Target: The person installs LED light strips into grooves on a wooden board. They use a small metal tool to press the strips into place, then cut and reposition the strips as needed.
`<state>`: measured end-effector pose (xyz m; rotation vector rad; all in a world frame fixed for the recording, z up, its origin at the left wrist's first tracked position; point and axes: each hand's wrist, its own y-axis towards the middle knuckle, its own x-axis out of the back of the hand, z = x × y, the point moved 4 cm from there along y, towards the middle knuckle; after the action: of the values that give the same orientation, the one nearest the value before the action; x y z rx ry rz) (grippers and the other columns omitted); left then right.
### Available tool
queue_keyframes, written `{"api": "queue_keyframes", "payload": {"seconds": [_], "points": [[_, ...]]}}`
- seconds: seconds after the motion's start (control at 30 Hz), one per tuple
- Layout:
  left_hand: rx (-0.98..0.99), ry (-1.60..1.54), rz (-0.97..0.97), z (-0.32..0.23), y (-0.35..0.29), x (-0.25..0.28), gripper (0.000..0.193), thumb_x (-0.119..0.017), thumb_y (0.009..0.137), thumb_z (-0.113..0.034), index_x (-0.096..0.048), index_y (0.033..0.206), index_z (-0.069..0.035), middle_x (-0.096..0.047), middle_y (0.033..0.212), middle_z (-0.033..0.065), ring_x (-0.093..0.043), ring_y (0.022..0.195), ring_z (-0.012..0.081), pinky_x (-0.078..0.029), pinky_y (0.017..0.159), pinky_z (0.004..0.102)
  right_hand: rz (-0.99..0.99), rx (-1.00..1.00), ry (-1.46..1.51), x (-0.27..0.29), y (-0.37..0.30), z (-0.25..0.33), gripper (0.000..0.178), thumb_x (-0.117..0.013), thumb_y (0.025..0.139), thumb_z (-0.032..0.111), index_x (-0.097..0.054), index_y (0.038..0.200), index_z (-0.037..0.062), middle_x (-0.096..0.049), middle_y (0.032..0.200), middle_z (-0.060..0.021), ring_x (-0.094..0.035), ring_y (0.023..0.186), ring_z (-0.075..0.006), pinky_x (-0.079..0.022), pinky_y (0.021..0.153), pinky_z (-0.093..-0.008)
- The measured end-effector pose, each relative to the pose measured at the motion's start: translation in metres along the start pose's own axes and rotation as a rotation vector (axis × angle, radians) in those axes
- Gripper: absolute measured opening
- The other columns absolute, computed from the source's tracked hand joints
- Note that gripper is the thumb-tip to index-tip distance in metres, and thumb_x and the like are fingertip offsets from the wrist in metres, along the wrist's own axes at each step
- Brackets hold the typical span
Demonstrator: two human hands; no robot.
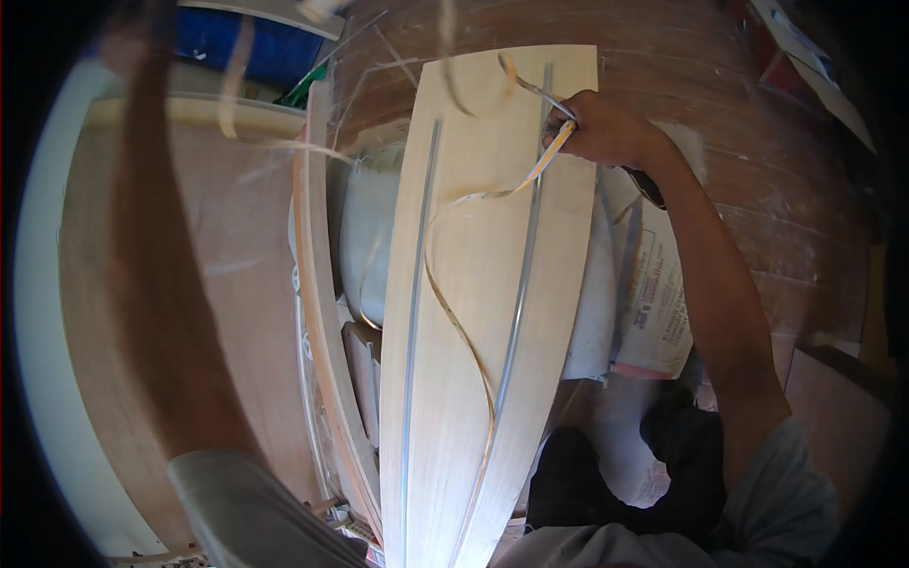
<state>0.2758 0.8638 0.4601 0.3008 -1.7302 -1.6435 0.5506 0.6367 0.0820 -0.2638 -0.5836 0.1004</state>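
A long pale wooden board point(473, 256) runs away from me, with two grey metallic strips point(417, 312) set lengthwise along it. At its far right edge my right hand point(606, 131) is closed round a thin, curling strip point(544, 166), whitish and yellow. The strip's loose length winds down over the board toward me. Under the right wrist shows something dark point(647, 187), too hidden to name. My left hand point(133, 43) is raised at the far left, smeared by motion, its fingers unreadable. Near it blurred lengths of strip point(237, 80) hang in the air.
Pale, full sacks point(365, 246) lie beneath the board, and a printed sack point(653, 303) shows at its right. On the left stand a narrow wood-edged panel point(317, 284) and a wide brown panel point(237, 284). A blue object point(251, 43) is at the far left.
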Motion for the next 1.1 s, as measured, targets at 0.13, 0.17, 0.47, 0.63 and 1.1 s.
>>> {"api": "queue_keyframes", "payload": {"seconds": [0.13, 0.17, 0.47, 0.63, 1.1], "points": [[0.275, 0.225, 0.787, 0.051, -0.203, -0.022, 0.015, -0.069, 0.101, -0.017, -0.072, 0.109, -0.005, -0.070, 0.089, 0.0029, -0.065, 0.079, 0.0162, -0.053, 0.067, 0.0383, -0.003, -0.027, -0.073, -0.001, 0.003, -0.016, 0.035, -0.073, 0.091, 0.020, -0.077, 0.123, 0.0068, -0.064, 0.069, -0.0050, -0.053, 0.052, -0.0135, -0.045, 0.050, -0.0336], [0.351, 0.316, 0.971, 0.053, -0.256, -0.014, 0.033, -0.072, 0.097, -0.028, -0.068, 0.117, -0.002, -0.070, 0.099, 0.0098, -0.066, 0.090, 0.0235, -0.054, 0.075, 0.0414, 0.015, -0.013, -0.073, -0.001, -0.001, -0.015, 0.038, -0.072, 0.091, 0.018, -0.076, 0.128, 0.0075, -0.064, 0.069, -0.0053, -0.053, 0.051, -0.0135, -0.044, 0.050, -0.0340], [1.217, 0.510, 1.100, -0.074, -0.541, 0.175, 0.080, -0.082, 0.088, -0.056, -0.064, 0.128, 0.011, -0.071, 0.124, 0.0361, -0.070, 0.117, 0.0515, -0.055, 0.100, 0.0553, -0.050, 0.110, -0.110, 0.003, 0.010, -0.027, 0.054, -0.061, 0.095, 0.009, -0.066, 0.148, 0.0111, -0.068, 0.074, -0.0110, -0.058, 0.057, -0.0177, -0.047, 0.054, -0.0358], [1.479, 0.171, 0.933, -0.055, -0.533, 0.162, 0.040, -0.077, 0.098, -0.032, -0.074, 0.110, 0.006, -0.079, 0.095, 0.0255, -0.078, 0.098, 0.0396, -0.060, 0.084, 0.0475, 0.029, 0.102, -0.240, -0.011, 0.011, -0.010, 0.070, -0.057, 0.089, 0.001, -0.055, 0.158, 0.0122, -0.075, 0.090, -0.0214, -0.071, 0.073, -0.0280, -0.057, 0.068, -0.0412], [1.512, -0.151, 1.115, -0.218, -0.442, 0.203, 0.033, -0.081, 0.095, -0.029, -0.078, 0.103, 0.003, -0.076, 0.085, 0.0098, -0.075, 0.074, 0.0157, -0.057, 0.061, 0.0281, -0.544, 0.316, -0.474, 0.030, -0.046, 0.087, 0.035, -0.073, 0.087, 0.021, -0.077, 0.113, -0.0016, -0.076, 0.109, -0.0287, -0.074, 0.105, -0.0445, -0.059, 0.092, -0.0508]]}}
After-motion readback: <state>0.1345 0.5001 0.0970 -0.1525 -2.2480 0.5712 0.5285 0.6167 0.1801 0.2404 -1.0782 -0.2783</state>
